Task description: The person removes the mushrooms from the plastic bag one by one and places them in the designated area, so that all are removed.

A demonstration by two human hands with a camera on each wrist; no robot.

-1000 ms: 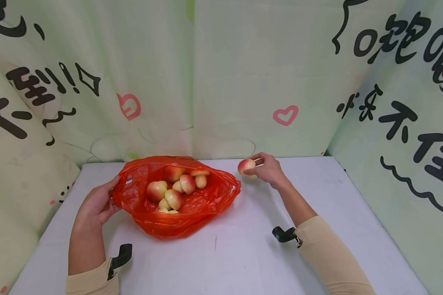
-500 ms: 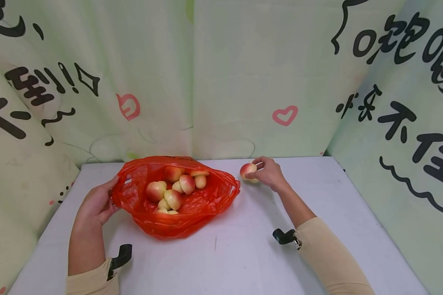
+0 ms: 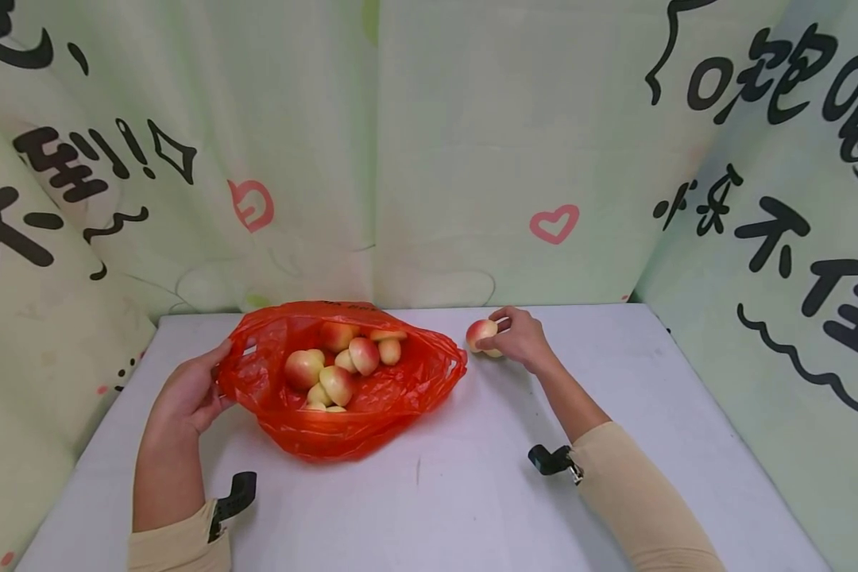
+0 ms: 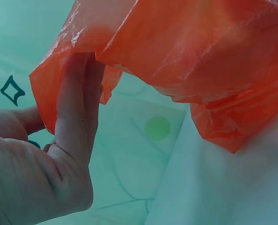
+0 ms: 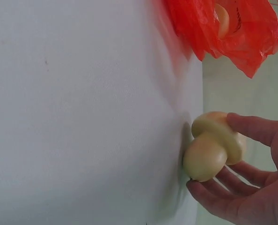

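A red plastic bag (image 3: 400, 397) stands with its mouth open on the table, several red-and-yellow mushrooms (image 3: 304, 370) lying inside. My left hand (image 3: 186, 393) holds the bag's left edge; in the left wrist view, fingers (image 4: 76, 108) reach under the thin red film. Right of the bag, my right hand (image 3: 522, 338) grips a single mushroom (image 3: 481, 334) by its cap. In the right wrist view the thumb lies on that mushroom's cap (image 5: 218, 129), other fingers are below it, and its pale rounded stem (image 5: 204, 158) faces the camera, low at the tabletop.
The white table (image 3: 429, 508) runs back to a pale green curtain (image 3: 443, 159) printed with black characters and pink hearts. Another curtain panel (image 3: 758, 318) borders the right side. Black camera mounts (image 3: 234, 496) sit at both sleeve cuffs.
My right hand has shifted slightly right and lower with the mushroom, then barely moves in the last half second. The left hand and the bag stay in place.
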